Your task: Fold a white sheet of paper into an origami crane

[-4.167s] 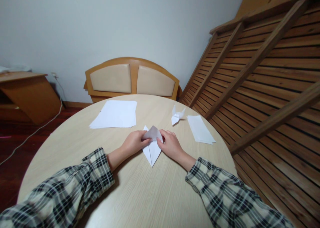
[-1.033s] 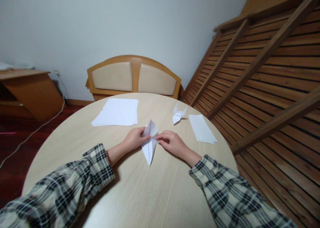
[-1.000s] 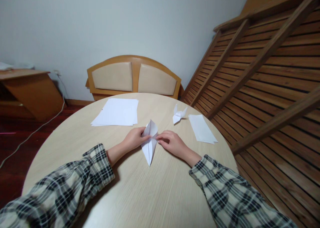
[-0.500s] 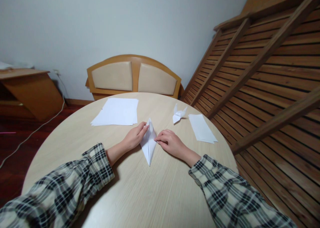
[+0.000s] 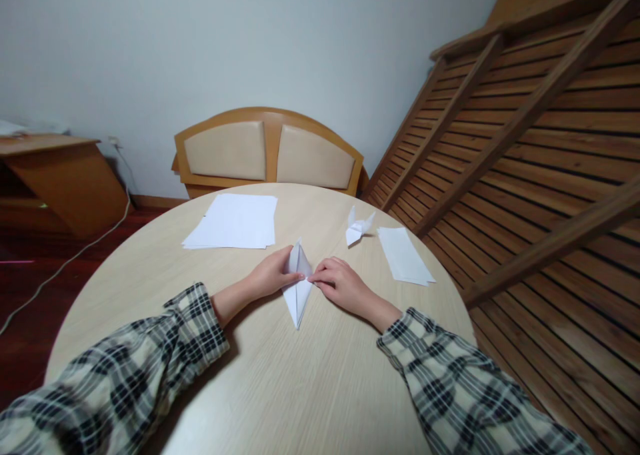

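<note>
The folded paper [image 5: 297, 303] lies near the middle of the pale round counter [image 5: 310, 388], a narrow white diamond with one point toward the person and the other toward the far side. The left hand [image 5: 267, 275] has its grip closed on the paper's left edge, with the thumb laid across the middle. Half a second ago that thumb was up near the far tip; now it has come down to the waist of the diamond, close to the other hand's fingertips. The right hand [image 5: 345, 287] has its grip pinched at the paper's right corner, in nearly the same spot as half a second ago. About four seconds ago both thumbs were on a broad raised flap, and a second ago the upper part bowed open; now the outline is slimmer, with a crease running down the near half. The stack of white sheets [image 5: 235, 222] stays at the far left of the counter. The small folded figure [image 5: 357, 231], its two points raised, stays beyond the right hand, and the narrower paper pieces [image 5: 404, 256] lie just to the right of it, also unmoved.
</note>
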The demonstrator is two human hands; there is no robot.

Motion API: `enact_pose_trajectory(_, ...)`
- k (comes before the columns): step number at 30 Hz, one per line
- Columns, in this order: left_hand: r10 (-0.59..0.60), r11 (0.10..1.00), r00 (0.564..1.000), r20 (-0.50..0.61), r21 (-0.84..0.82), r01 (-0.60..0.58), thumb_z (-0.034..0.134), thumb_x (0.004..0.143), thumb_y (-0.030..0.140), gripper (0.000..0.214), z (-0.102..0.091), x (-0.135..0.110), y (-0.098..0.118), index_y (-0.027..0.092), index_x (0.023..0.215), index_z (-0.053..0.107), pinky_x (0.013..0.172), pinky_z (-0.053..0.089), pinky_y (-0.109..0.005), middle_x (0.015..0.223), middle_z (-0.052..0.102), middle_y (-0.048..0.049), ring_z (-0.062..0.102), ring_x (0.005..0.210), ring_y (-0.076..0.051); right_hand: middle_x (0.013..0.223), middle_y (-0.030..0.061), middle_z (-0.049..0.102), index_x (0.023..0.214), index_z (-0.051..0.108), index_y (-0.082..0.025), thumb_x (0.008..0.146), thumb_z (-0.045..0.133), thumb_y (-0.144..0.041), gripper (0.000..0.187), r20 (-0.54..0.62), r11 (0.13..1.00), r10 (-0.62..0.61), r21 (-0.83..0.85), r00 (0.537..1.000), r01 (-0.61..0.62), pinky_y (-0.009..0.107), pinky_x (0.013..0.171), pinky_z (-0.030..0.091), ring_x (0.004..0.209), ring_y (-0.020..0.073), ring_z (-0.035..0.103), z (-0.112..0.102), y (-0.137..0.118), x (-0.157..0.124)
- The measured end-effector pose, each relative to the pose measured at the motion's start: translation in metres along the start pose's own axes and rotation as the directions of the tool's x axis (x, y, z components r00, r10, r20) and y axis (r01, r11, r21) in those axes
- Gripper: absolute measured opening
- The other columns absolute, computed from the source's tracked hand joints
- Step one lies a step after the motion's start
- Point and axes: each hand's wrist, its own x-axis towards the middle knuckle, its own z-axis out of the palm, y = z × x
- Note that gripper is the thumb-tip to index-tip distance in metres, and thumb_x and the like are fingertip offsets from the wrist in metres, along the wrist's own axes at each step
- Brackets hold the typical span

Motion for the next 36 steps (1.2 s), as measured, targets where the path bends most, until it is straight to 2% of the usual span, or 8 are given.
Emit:
enact_pose_trajectory(11, -0.006, 1.000, 1.000, -0.023, 0.007, 0.007, 0.075, 0.073, 0.032, 0.041, -0.001, 0.001, 0.004, 0.019, 0.109, 0.060, 0.093, 0.048, -0.045, 0.109, 0.069, -0.0097, 0.062, 0.103, -0.030, 0.094, 0.0057, 0.070, 0.099, 0.078, -0.022, 0.090, 0.064, -0.009, 0.021, 0.010, 1.000, 0.002, -0.008, 1.000, -0.002, 0.038, 0.086, 0.047, 0.094, 0.0202, 0.060, -0.004, -0.004, -0.001)
enact_pose_trajectory(16, -0.017, 1.000, 1.000, -0.024, -0.003, 0.017, 0.075, 0.072, 0.033, 0.042, -0.002, 0.000, 0.007, 0.019, 0.109, 0.059, 0.093, 0.048, -0.046, 0.109, 0.069, -0.0101, 0.062, 0.104, -0.031, 0.099, 0.0064, 0.071, 0.101, 0.077, -0.022, 0.090, 0.063, -0.011, 0.021, 0.056, 0.996, -0.071, -0.040, 0.996, 0.074, 0.041, 0.089, 0.045, 0.097, 0.0221, 0.060, -0.012, -0.014, -0.002)
enact_pose_trajectory(20, -0.010, 1.000, 1.000, -0.023, -0.004, 0.010, 0.075, 0.074, 0.035, 0.044, -0.001, 0.001, 0.005, 0.019, 0.112, 0.058, 0.094, 0.048, -0.047, 0.110, 0.069, -0.0107, 0.062, 0.104, -0.031, 0.100, 0.0050, 0.071, 0.101, 0.077, -0.024, 0.087, 0.059, -0.006, 0.029, 0.122, 0.986, -0.166, 0.040, 0.979, 0.162, 0.039, 0.090, 0.047, 0.098, 0.0210, 0.061, -0.015, -0.021, -0.003)
enact_pose_trajectory(25, -0.021, 1.000, 0.999, -0.030, 0.001, 0.021, 0.075, 0.073, 0.034, 0.045, 0.000, 0.002, 0.003, 0.019, 0.112, 0.058, 0.094, 0.048, -0.047, 0.111, 0.069, -0.0111, 0.061, 0.105, -0.031, 0.099, 0.0040, 0.071, 0.095, 0.079, -0.024, 0.084, 0.059, -0.003, 0.031, 0.134, 0.965, -0.234, 0.150, 0.963, 0.214, 0.038, 0.092, 0.048, 0.097, 0.0191, 0.061, -0.015, -0.026, -0.004)
enact_pose_trajectory(36, -0.019, 1.000, 1.000, -0.023, 0.020, 0.019, 0.074, 0.075, 0.035, 0.046, -0.001, 0.001, 0.004, 0.019, 0.114, 0.058, 0.096, 0.047, -0.048, 0.114, 0.068, -0.0117, 0.061, 0.106, -0.032, 0.099, 0.0039, 0.071, 0.094, 0.079, -0.023, 0.081, 0.057, -0.001, 0.034, 0.184, 0.949, -0.247, 0.243, 0.951, 0.199, 0.036, 0.095, 0.050, 0.098, 0.0181, 0.062, -0.018, -0.036, -0.005)
